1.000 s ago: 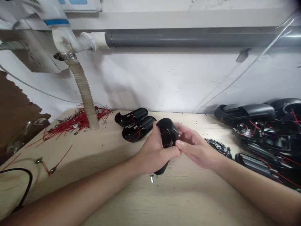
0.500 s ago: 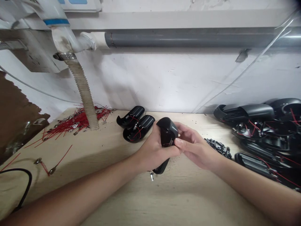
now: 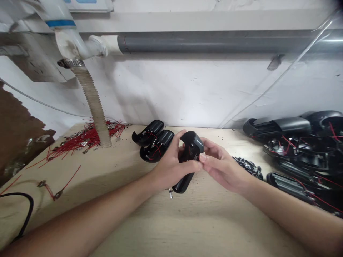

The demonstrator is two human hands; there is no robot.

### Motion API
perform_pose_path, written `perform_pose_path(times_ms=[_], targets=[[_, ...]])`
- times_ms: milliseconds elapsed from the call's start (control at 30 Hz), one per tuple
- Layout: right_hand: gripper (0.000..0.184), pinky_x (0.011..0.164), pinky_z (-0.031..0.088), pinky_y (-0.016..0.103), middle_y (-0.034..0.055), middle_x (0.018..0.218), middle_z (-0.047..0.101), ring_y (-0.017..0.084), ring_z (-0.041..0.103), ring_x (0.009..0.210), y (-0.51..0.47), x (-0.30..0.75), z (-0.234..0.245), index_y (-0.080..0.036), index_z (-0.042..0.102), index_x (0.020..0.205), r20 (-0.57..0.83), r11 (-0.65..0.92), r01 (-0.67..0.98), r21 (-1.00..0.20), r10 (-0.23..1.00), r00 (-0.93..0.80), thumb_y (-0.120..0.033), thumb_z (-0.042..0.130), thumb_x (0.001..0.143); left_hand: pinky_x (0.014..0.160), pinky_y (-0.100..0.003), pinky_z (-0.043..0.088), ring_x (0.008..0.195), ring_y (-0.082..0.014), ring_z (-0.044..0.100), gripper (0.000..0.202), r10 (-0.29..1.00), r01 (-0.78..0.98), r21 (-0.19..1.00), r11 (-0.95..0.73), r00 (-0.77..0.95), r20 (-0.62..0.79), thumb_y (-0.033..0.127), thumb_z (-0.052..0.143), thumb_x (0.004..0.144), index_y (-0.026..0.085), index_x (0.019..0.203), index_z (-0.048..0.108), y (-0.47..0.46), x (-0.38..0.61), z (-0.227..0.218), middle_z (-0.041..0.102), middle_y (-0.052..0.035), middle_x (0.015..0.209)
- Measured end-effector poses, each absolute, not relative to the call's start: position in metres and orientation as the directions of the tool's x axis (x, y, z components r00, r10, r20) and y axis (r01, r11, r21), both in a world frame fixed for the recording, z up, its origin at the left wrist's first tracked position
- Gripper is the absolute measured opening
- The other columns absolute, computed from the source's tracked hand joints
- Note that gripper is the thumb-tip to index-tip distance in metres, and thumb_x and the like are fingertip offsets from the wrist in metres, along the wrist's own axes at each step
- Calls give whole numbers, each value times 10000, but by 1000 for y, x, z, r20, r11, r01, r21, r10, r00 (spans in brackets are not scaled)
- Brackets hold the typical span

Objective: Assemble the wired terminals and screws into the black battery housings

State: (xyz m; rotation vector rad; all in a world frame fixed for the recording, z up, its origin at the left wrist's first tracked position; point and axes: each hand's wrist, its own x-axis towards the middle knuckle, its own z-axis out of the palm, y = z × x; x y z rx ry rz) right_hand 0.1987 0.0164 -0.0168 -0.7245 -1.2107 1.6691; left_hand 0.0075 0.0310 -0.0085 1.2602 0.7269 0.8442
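Held up over the table between both hands is a black curved plastic housing point(image 3: 195, 138) with a hooked top end and a small white print on its side. My left hand point(image 3: 173, 166) wraps round it from the left, thumb across its open face. On the other side my right hand point(image 3: 221, 162) grips its edge, with the thumb near the left thumb's tip. A small metal tab point(image 3: 170, 193) shows below the left hand by the housing's lower end; what it joins to is hidden. Two similar black housings point(image 3: 160, 144) with red wires lie just beyond my left hand.
Red wires with metal tabs point(image 3: 80, 141) are heaped at the left, around a ribbed hose point(image 3: 93, 103). Small black and metal parts point(image 3: 248, 167) lie right of my right hand. More black housings point(image 3: 292, 126) are piled at the far right. A black cable point(image 3: 30, 210) curves at the left edge.
My left fingers have lifted and spread a little at the housing's upper end. The housing has tilted slightly; both hands still hold it.
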Motion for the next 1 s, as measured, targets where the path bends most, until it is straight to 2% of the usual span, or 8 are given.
perform_pose_path(times_ms=[67,133,233,367,500,667,800,1000], targets=[[440,1136,550,417,96,1550,599,241,651,1321,16,199,-17,-271,680,1369,67,-86,-338,-937,907,-415,-337,810,954,877,-412,518,938,-197,616,1103,869,-122,985,118,494,-43,247,828,751,309,1650,192,32,6,-11,628,-52,1153],[445,1137,546,414,92,1551,599,244,634,1348,16,199,-17,-284,681,1390,77,-82,-341,-937,900,-428,-336,796,964,892,-415,511,953,-201,617,1146,872,-120,983,136,486,-61,269,837,753,327,1670,150,32,5,-12,625,-52,1164],[440,1043,587,407,102,1497,635,251,653,1287,17,199,-18,-277,698,1370,68,-79,-321,-944,905,-421,-344,805,948,864,-388,501,918,-187,608,1090,854,-146,971,189,512,-89,278,804,754,345,1653,192,33,4,-10,619,-25,1107],[458,875,599,340,94,1393,677,190,674,1047,18,198,-21,-291,693,1370,74,-40,-302,-952,931,-356,-337,820,932,811,-371,490,854,-190,597,954,838,-252,938,238,542,-67,366,714,759,296,1612,292,36,4,-12,622,-9,979],[517,852,578,295,55,1347,677,160,648,1027,17,198,-23,-369,641,1450,87,-35,-326,-945,931,-354,-303,789,959,851,-388,495,894,-218,615,879,839,-264,932,248,540,-70,415,683,790,284,1589,342,38,5,-14,612,-5,913],[450,898,597,351,71,1363,662,203,659,1099,15,197,-22,-338,661,1398,76,-50,-330,-943,930,-359,-323,774,963,924,-379,492,948,-198,622,934,793,-251,940,232,608,-33,317,785,780,321,1581,306,36,4,-8,616,4,990],[427,928,595,359,67,1372,660,210,655,1138,15,196,-22,-339,668,1377,81,-47,-334,-942,930,-359,-324,774,964,948,-391,481,993,-199,611,852,787,-224,960,168,617,7,288,760,838,320,1576,335,36,3,-10,608,-6,1027],[426,978,594,363,56,1419,661,219,647,1237,15,198,-24,-366,656,1410,118,-3,-312,-950,922,-369,-325,748,996,1003,-432,458,1179,-242,570,866,800,-124,989,75,600,14,248,731,867,309,1596,268,37,2,-13,604,-69,1277]])
